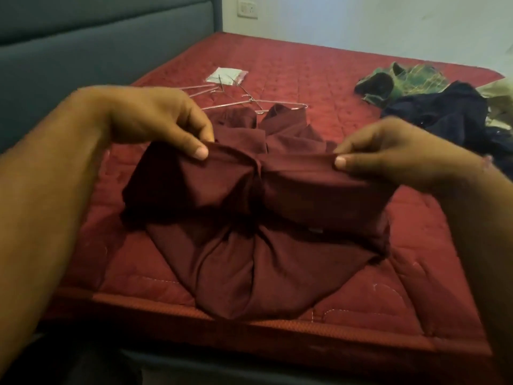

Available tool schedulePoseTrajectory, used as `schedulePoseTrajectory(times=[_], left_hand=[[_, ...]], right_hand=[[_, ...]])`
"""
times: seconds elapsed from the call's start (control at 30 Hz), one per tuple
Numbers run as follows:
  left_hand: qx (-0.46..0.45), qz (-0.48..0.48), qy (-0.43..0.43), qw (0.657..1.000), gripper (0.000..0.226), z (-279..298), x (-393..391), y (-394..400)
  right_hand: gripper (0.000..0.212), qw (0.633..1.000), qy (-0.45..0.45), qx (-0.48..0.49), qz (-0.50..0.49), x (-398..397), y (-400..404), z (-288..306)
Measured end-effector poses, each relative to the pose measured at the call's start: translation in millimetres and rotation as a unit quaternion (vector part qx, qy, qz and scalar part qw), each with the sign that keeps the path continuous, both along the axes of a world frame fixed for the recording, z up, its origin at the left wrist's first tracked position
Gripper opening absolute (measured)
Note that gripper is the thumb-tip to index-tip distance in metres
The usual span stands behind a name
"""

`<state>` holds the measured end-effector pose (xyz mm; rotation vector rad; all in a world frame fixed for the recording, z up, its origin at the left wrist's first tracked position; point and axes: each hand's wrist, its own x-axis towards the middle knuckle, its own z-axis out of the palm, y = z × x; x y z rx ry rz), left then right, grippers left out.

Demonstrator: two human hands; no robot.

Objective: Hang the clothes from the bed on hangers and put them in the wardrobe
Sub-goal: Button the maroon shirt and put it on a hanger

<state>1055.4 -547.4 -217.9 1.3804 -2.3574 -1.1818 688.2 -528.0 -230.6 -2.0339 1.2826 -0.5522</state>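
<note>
The soft, light maroon cloth garment (249, 207) is drooping limply over the red quilted bed (319, 79), so its taut upper hem looks the best hold. The left hand (155, 120) and right hand (388, 151) are each pinching that hem, with thin wire hangers (249, 102) lying just beyond.

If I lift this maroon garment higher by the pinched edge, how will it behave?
The maroon garment will probably droop and swing: it already sags between the left hand and right hand. It looks thin, so likely light. Its lower folds on the bed may drag.
</note>
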Motion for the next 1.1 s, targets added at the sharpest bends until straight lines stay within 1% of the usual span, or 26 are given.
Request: schedulePoseTrajectory(times=[0.03, 0.07, 0.1, 0.13, 0.17, 0.2, 0.23, 0.27, 0.3, 0.33, 0.4, 0.47, 0.5, 0.53, 0.6, 0.67, 0.73, 0.83, 1.0, 1.1], left_hand=[[-0.023, 0.005, -0.041, 0.999, 0.006, 14, -6, -17], [-0.070, 0.025, -0.079, 0.994, 0.008, 27, -14, -34], [-0.144, 0.066, -0.109, 0.981, 0.012, 42, -22, -49], [-0.241, 0.130, -0.121, 0.954, 0.015, 53, -33, -64], [-0.352, 0.195, -0.111, 0.909, 0.019, 65, -45, -72], [-0.435, 0.255, -0.074, 0.860, 0.025, 73, -55, -74], [-0.489, 0.297, -0.029, 0.820, 0.030, 73, -64, -68], [-0.529, 0.315, 0.008, 0.788, 0.032, 68, -71, -60], [-0.557, 0.315, 0.026, 0.768, 0.033, 55, -76, -50], [-0.578, 0.303, 0.030, 0.757, 0.034, 38, -78, -39], [-0.592, 0.260, 0.037, 0.762, 0.039, -4, -81, -11], [-0.582, 0.250, 0.068, 0.771, 0.047, -48, -84, 21], [-0.571, 0.265, 0.095, 0.771, 0.047, -70, -86, 39], [-0.567, 0.283, 0.121, 0.764, 0.043, -87, -88, 56], [-0.579, 0.286, 0.135, 0.752, 0.027, -109, -91, 83], [-0.602, 0.227, 0.128, 0.754, 0.016, -118, -94, 96], [-0.616, 0.170, 0.147, 0.755, 0.016, -118, -97, 102], [-0.624, 0.157, 0.181, 0.744, 0.014, -119, -100, 103], [-0.625, 0.132, 0.196, 0.744, 0.007, -121, -102, 106], [-0.633, 0.120, 0.200, 0.739, 0.007, -122, -103, 107]], right_hand=[[0.006, 0.998, 0.008, -0.044, -0.045, 2, -22, 11], [0.005, 0.988, 0.016, -0.114, -0.102, 3, -44, 21], [0.010, 0.967, 0.030, -0.194, -0.161, 6, -62, 34], [0.021, 0.938, 0.062, -0.267, -0.211, 10, -75, 43], [0.031, 0.903, 0.102, -0.333, -0.253, 14, -81, 52], [0.037, 0.875, 0.120, -0.377, -0.279, 17, -82, 55], [0.039, 0.866, 0.104, -0.395, -0.288, 21, -78, 53], [0.037, 0.867, 0.075, -0.403, -0.284, 24, -70, 48], [0.033, 0.873, 0.049, -0.400, -0.273, 27, -58, 38], [0.027, 0.885, 0.024, -0.390, -0.254, 31, -46, 24], [0.016, 0.920, -0.041, -0.333, -0.202, 39, -16, -5], [0.014, 0.954, -0.153, -0.201, -0.161, 45, 14, -34], [0.015, 0.959, -0.207, -0.132, -0.145, 47, 29, -47], [0.015, 0.955, -0.254, -0.075, -0.133, 51, 42, -56], [0.012, 0.939, -0.322, -0.003, -0.118, 57, 59, -69], [0.006, 0.923, -0.371, 0.023, -0.102, 62, 66, -76], [0.006, 0.910, -0.403, 0.032, -0.089, 65, 72, -78], [0.008, 0.901, -0.423, 0.047, -0.081, 65, 79, -77], [0.018, 0.891, -0.440, 0.074, -0.085, 65, 89, -75], [0.014, 0.889, -0.443, 0.071, -0.085, 66, 89, -77]])
